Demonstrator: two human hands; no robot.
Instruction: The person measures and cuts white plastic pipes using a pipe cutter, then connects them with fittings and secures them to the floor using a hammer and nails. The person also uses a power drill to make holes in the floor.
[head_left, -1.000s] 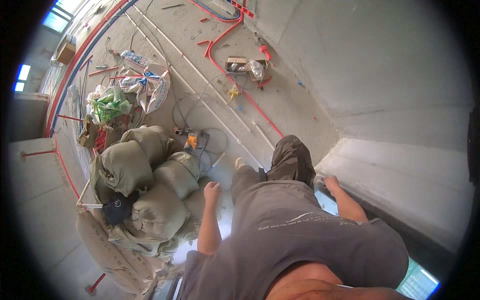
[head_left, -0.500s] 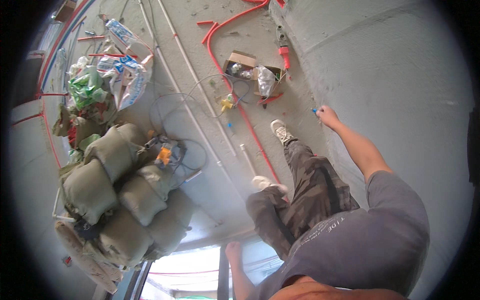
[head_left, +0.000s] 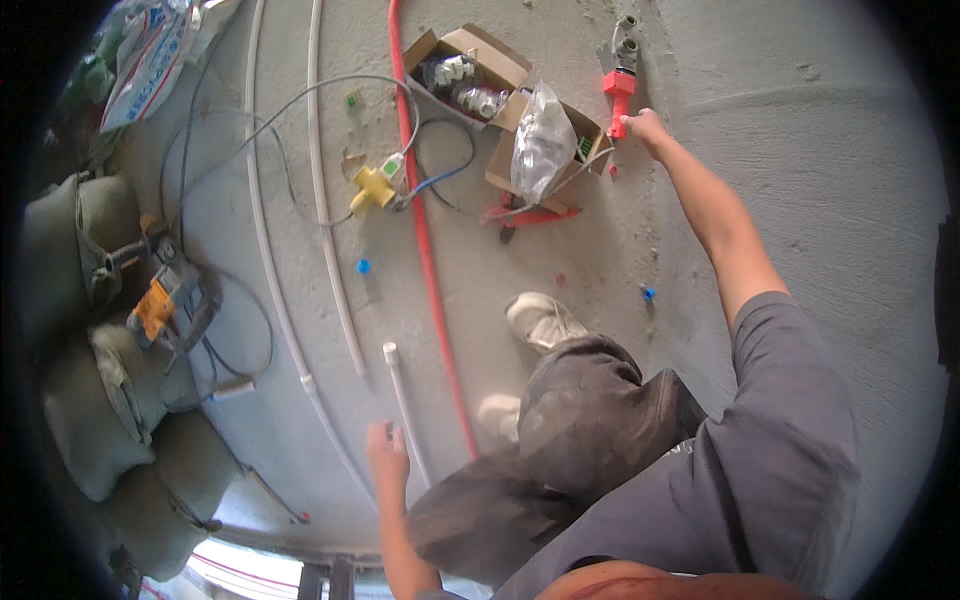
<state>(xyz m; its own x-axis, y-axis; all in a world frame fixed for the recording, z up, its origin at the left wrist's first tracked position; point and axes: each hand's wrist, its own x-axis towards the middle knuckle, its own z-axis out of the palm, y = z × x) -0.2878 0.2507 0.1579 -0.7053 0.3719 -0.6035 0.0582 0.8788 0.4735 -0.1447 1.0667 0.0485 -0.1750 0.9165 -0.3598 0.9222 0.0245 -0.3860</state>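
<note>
My right hand (head_left: 646,132) reaches far forward along the wall. Its fingers close at the end of the red handle of a pipe fusion welder (head_left: 619,92), which lies on the floor with its metal head pointing away from me. My left hand (head_left: 388,452) hangs low at my left side, fingers curled in. Whether anything is inside it is hidden. Just left of the welder stand two open cardboard boxes, one with metal fittings (head_left: 480,101), the other with a clear plastic bag (head_left: 541,143). A red tool (head_left: 545,214) lies partly under the nearer box.
Red conduit (head_left: 428,260) and white pipes (head_left: 268,230) run along the floor. A yellow connector (head_left: 372,188) sits among loose cables. Filled sacks (head_left: 75,400) and an orange-grey power tool (head_left: 165,300) are at left. A blue plug (head_left: 648,294) lies by the wall (head_left: 800,200).
My view has come closer to the boxes and welder. My right hand has gone from near the blue plug to the red handle. My left hand has swung forward.
</note>
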